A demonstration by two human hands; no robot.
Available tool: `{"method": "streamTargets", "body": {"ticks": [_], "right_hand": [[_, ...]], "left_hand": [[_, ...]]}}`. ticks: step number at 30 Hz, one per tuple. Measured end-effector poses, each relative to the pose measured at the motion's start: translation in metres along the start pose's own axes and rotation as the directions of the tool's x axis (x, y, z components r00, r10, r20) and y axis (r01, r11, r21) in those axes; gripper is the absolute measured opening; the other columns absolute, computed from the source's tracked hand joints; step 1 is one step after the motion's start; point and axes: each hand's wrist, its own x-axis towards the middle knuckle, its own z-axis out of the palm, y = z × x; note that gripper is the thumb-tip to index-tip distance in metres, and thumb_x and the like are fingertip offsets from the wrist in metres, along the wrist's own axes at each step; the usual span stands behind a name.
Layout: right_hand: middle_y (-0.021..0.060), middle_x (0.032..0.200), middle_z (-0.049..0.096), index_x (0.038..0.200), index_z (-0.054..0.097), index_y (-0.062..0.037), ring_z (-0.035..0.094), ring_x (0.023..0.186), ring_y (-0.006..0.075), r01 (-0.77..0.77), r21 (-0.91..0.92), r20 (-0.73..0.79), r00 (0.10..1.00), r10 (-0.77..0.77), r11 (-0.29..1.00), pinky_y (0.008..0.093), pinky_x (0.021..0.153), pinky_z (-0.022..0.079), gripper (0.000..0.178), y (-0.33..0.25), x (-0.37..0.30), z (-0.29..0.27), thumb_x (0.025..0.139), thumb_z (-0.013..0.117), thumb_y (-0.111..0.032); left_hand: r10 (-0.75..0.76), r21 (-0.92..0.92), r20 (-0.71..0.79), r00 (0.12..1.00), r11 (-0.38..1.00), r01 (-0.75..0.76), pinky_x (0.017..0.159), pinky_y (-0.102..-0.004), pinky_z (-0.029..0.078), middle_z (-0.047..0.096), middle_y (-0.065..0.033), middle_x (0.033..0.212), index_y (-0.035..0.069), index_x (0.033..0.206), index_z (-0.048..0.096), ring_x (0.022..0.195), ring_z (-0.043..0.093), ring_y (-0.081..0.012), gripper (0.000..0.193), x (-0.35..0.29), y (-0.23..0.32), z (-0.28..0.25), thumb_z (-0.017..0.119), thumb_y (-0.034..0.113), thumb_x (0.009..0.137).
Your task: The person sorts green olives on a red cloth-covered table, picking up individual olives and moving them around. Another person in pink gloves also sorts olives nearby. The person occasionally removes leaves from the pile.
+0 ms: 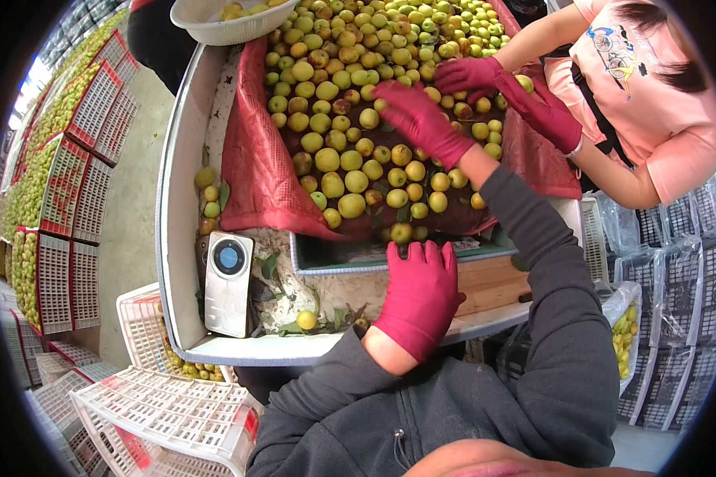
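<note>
Small round yellow-green fruits (351,160), some blotched brown, lie spread over a dark red mesh cloth (250,175) in a white-walled sorting table. My right hand (426,123), in a crimson glove, reaches over the middle of the fruits with its fingers stretched out; no fruit shows in it. Nearer to me, my left hand (422,298), gloved alike, rests at the green-lined ledge (342,267), fingers slightly apart and bent over it. One fruit (401,232) sits just beyond those fingertips. Its palm is hidden.
A co-worker's gloved hands (542,113) are among the fruits, close to my right hand. A silver phone (229,290) leans in the table's near left corner. A white basin (235,30) stands at the far left. Fruit-filled crates (56,278) line the left; an upturned crate (171,409) sits nearby.
</note>
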Motion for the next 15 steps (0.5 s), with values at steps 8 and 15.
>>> {"method": "streamTargets", "body": {"ticks": [8,15], "right_hand": [[0.014,0.167,0.036,0.158,0.046,-0.0272,0.037,0.147,0.0474,-0.398,-0.643,-0.104,0.891,0.441,0.654,0.0639,0.118,0.031,0.08,0.076,0.012,0.013,0.094,0.051,-0.075],[0.0171,0.163,0.041,0.155,0.047,-0.0108,0.039,0.147,0.0418,-0.109,-0.461,0.058,0.987,0.152,0.881,0.0589,0.119,0.031,0.07,0.034,-0.041,-0.002,0.101,0.055,-0.056]], "left_hand": [[0.029,-0.008,-0.047,0.998,1.0,-0.029,0.106,-0.0573,0.042,0.061,-0.0129,0.121,0.003,0.139,0.056,0.117,0.058,-0.0303,0.075,-0.004,-0.001,-0.001,0.081,0.044,0.081],[0.012,0.018,-0.01,1.0,1.0,-0.011,0.107,-0.0594,0.041,0.061,-0.0132,0.125,0.004,0.138,0.056,0.118,0.058,-0.0305,0.075,-0.003,-0.004,0.0,0.082,0.044,0.08]]}}
